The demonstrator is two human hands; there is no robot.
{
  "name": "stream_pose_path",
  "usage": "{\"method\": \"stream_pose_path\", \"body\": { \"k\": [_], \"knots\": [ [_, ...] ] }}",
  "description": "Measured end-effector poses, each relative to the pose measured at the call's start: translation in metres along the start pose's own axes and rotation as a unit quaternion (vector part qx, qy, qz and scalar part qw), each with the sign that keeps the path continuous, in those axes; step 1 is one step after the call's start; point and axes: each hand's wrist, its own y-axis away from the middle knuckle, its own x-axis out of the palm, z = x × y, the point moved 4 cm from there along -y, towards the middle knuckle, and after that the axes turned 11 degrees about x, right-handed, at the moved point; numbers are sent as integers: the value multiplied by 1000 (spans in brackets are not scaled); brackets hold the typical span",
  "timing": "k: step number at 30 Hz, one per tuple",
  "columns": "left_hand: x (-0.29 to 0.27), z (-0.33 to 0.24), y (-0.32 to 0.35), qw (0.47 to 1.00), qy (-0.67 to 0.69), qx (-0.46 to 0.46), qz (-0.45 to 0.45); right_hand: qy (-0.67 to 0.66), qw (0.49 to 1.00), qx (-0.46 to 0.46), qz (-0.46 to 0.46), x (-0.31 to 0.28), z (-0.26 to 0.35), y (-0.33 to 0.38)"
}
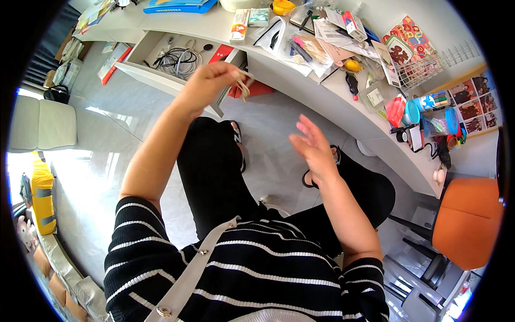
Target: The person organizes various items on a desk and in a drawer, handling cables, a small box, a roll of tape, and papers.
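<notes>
My left hand [210, 80] is raised beside the right end of an open drawer [134, 68]. Its fingers are pinched on a small beige looped band [244, 87], which hangs from the fingertips; its exact kind is too small to tell. Inside the drawer lie a tangle of black and white cables [179, 59] and a red item [221, 53]. My right hand [314, 147] hovers over the floor in front of the desk, with its fingers extended and nothing in it.
The white desk [322, 96] carries papers, plastic bags, pens, a wire rack [424, 72] and small containers. An orange chair [466, 222] stands at the right, a pale seat [43, 123] at the far left. A red bag-like item [260, 90] sits below the drawer.
</notes>
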Motion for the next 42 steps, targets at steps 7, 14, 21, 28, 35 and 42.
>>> {"method": "stream_pose_path", "body": {
  "k": [7, 14, 21, 28, 35, 42],
  "knots": [
    [8, -6, -16, 992, -50, 50, 100, 1, 981, 27, 192, 65, 35, -15],
    [-158, 67, -34, 834, -537, -64, -112, 7, 984, 50, 170, 55, 10, -27],
    [-95, 36, -62, 826, -553, -45, -101, 59, 987, 20, 145, 33, 43, -39],
    [29, -15, -110, 911, -412, 34, -17, 205, 973, -104, 25, -6, 91, -71],
    [59, 8, -132, 848, -522, -25, -83, 504, 751, -336, -263, -27, 142, -81],
    [89, -9, -125, 932, -326, 74, -138, 519, 730, -335, -292, -45, 135, -117]
  ]
}}
